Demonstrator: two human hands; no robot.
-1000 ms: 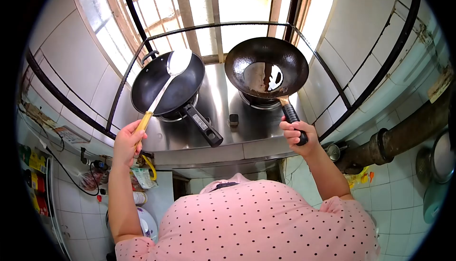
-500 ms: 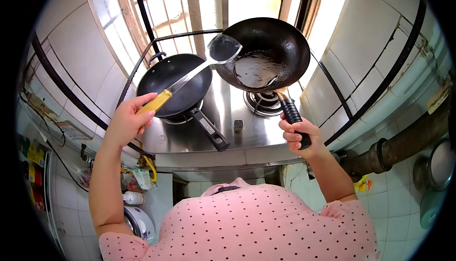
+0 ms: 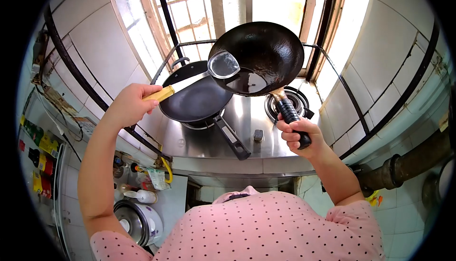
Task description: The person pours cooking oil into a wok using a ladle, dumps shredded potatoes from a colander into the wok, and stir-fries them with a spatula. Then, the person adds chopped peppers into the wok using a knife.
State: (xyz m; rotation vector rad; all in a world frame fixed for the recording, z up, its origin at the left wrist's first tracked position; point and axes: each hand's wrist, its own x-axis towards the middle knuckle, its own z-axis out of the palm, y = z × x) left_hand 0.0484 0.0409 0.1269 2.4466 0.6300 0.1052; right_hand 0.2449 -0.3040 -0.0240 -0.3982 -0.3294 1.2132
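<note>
My left hand (image 3: pixel 134 103) is closed round the yellow handle of a metal spatula (image 3: pixel 223 65), whose blade is at the left rim of the wok. My right hand (image 3: pixel 302 132) grips the black handle of the dark wok (image 3: pixel 266 47). The wok is tilted and raised off the right burner (image 3: pixel 289 103), with shiny liquid at its lower left part. A black frying pan (image 3: pixel 197 100) rests on the left burner, its handle pointing toward me, partly under the wok's left edge.
Black metal rails (image 3: pixel 354 94) run along both sides of the steel stovetop (image 3: pixel 209 142). A thick brown pipe (image 3: pixel 408 168) is at the right. Bottles (image 3: pixel 142 196) and a rice cooker (image 3: pixel 147 220) stand at the lower left.
The wok has been lifted off the right burner, tilted and moved left over the frying pan's edge. My left hand has brought the spatula from above the pan to the wok's left rim.
</note>
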